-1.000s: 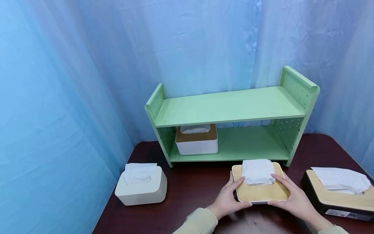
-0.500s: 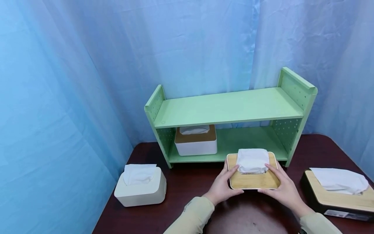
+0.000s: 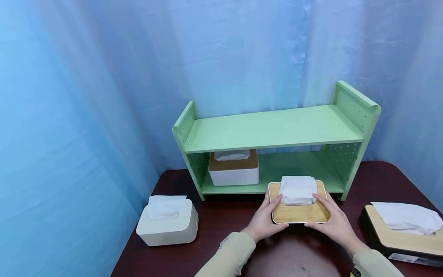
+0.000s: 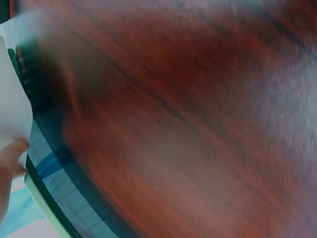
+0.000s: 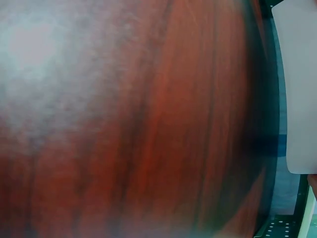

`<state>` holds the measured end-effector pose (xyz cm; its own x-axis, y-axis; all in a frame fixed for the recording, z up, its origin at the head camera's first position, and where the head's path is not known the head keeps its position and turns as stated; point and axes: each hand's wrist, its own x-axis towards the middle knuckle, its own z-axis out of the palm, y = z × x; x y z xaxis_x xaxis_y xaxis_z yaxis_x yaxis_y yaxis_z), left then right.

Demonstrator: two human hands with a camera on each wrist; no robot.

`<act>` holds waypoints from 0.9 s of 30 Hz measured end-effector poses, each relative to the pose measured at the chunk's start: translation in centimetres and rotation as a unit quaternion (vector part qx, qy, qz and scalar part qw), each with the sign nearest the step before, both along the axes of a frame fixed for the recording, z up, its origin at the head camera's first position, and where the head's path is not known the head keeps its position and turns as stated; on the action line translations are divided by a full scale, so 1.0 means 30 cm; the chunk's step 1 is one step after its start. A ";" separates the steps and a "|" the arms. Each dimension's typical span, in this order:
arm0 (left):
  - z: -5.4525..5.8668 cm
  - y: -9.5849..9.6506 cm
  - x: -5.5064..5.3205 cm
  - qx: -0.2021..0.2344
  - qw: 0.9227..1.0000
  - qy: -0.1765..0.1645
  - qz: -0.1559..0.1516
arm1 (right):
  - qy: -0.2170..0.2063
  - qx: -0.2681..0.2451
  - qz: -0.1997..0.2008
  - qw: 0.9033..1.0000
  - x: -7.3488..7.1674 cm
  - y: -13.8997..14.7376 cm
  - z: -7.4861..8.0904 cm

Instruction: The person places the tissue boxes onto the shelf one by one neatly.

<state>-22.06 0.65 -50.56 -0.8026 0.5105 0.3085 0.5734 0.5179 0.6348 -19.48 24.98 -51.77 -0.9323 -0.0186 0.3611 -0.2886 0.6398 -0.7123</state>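
Note:
A tissue box with a light wooden lid [image 3: 299,213] is held up between both hands in the head view, a white tissue [image 3: 298,190] standing out of its slot. My left hand [image 3: 264,221] grips its left side, thumb on the lid's edge and fingers round the side. On the right side my right hand [image 3: 333,221] grips it the same way. The box overlaps the front of the green shelf's lower board in this view. Both wrist views show the box's pale underside [image 4: 14,99] at the edge, with the dark red table below.
The green two-tier shelf [image 3: 277,129] stands at the back. On its lower board, left, sits a white tissue box with a brown lid [image 3: 235,175]. A white tissue box [image 3: 169,231] lies on the table at left, a black one with a wooden lid [image 3: 408,238] at right.
Both hands have lifted the wooden-lidded tissue box off the table, up and slightly left toward the shelf. Over the last half second it has hardly moved.

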 end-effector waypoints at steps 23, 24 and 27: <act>0.104 0.031 -0.080 -0.044 0.997 -0.042 0.046 | -0.077 0.053 0.023 0.995 -0.084 0.022 0.139; 0.110 0.034 -0.086 -0.043 0.997 -0.039 0.046 | -0.083 0.055 0.022 0.995 -0.090 0.022 0.146; 0.124 0.044 -0.102 -0.040 0.998 -0.032 0.043 | -0.091 0.058 0.021 0.994 -0.103 0.027 0.161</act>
